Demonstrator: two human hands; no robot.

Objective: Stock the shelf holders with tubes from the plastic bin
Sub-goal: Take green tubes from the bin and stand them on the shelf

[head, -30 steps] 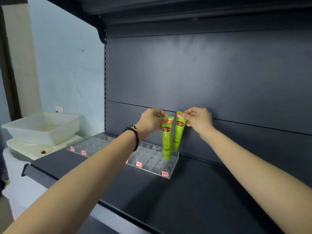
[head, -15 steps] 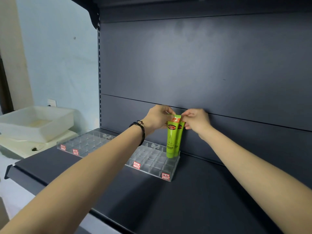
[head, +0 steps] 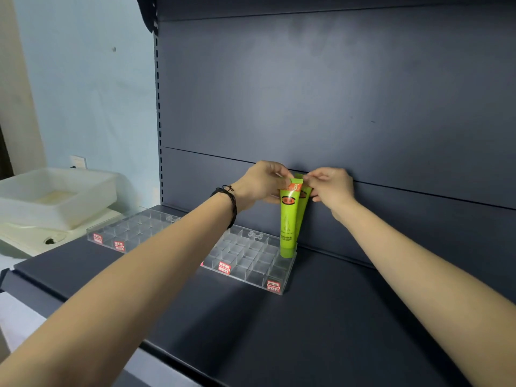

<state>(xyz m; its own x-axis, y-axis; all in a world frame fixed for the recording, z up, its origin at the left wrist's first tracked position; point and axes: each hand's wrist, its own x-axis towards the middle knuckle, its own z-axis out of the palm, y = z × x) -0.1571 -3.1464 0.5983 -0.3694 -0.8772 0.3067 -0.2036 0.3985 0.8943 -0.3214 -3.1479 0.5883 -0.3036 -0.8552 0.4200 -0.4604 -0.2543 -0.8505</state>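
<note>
Held arms outstretched, frame centre; pinched front tube point(head: 289, 219) in left hand point(head: 262, 181) fingers, rear tube point(head: 303, 201) in right hand point(head: 331, 187) fingers; two in all, plus two holders point(head: 245, 277).

You are looking at a softly, evenly lit, moderately bright scene. A pale sheen spreads across the dark back panel point(head: 279, 88) toward 12 o'clock. Your forearms point(head: 156, 275) throw faint, diffuse shadows on the shelf point(head: 321, 331) toward 6 o'clock. The white bin point(head: 92, 191) at 9 o'clock looks slightly washed out. The green tubes point(head: 289, 219) at centre are sharp. Wide-angle stretch bows the upright point(head: 159, 107) at 10 o'clock and enlarges the lower corners.
</note>
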